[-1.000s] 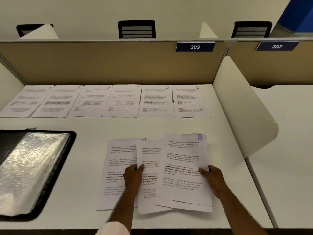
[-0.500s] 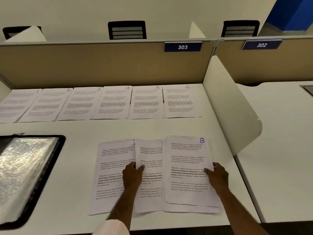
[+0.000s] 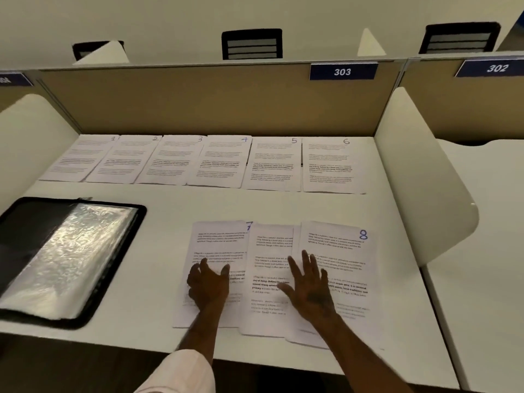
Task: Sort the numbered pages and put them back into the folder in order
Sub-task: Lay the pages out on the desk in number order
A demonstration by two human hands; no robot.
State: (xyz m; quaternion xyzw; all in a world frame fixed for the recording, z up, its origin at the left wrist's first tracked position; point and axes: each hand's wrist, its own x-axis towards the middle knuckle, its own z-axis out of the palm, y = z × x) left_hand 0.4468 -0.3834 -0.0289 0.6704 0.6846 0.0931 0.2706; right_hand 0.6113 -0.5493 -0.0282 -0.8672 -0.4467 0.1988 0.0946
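Pages numbered 1 to 6 lie in a row along the back of the desk, from page 1 (image 3: 79,158) on the left to page 6 (image 3: 330,165) on the right. Near the front edge, overlapping loose pages are fanned out: page 7 (image 3: 218,239) on the left, an unnumbered-looking middle page (image 3: 269,251), and page 8 (image 3: 340,245) on the right. My left hand (image 3: 208,285) rests on page 7 with fingers loosely bent. My right hand (image 3: 310,287) lies flat with spread fingers over the middle page and the left edge of page 8. The open black folder (image 3: 124,251) with shiny plastic sleeves lies at the left.
A tan partition (image 3: 198,100) closes the back of the desk (image 3: 167,205), with labels 303 (image 3: 343,71) and 302 (image 3: 496,68). White rounded dividers (image 3: 425,180) stand on both sides. Black chair backs (image 3: 251,43) show beyond the partition.
My right hand has left the right edge of page 8 and moved left onto the middle page, fingers spread flat. My left hand has shifted left onto page 7. The view has swung left.
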